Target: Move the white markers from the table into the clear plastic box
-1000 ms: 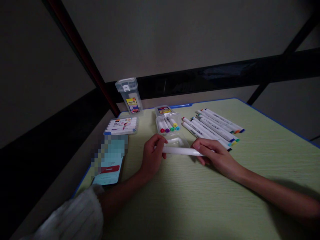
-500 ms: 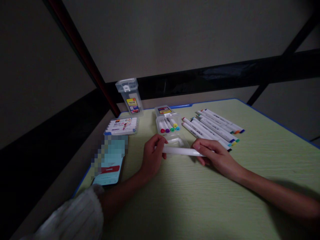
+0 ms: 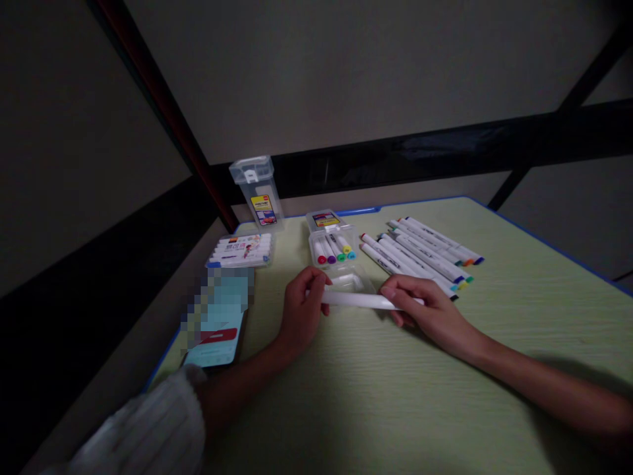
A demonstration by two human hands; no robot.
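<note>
A white marker lies level between my two hands, above the table. My left hand pinches its left end, and my right hand grips the right end with the thumb on top. The fingers hide both tips of the marker. Just behind it is an open clear plastic lid. It lies in front of a clear case holding several white markers with coloured ends. To the right, several loose white markers lie slanting side by side on the table.
A tall clear marker box stands at the back left. In front of it lies a flat pack of white markers, then a phone with a lit screen. The pale green table has a blue edge, with a wall behind.
Almost nothing differs. Both hands keep hold of the marker in the same place, and the view has shifted very slightly.
</note>
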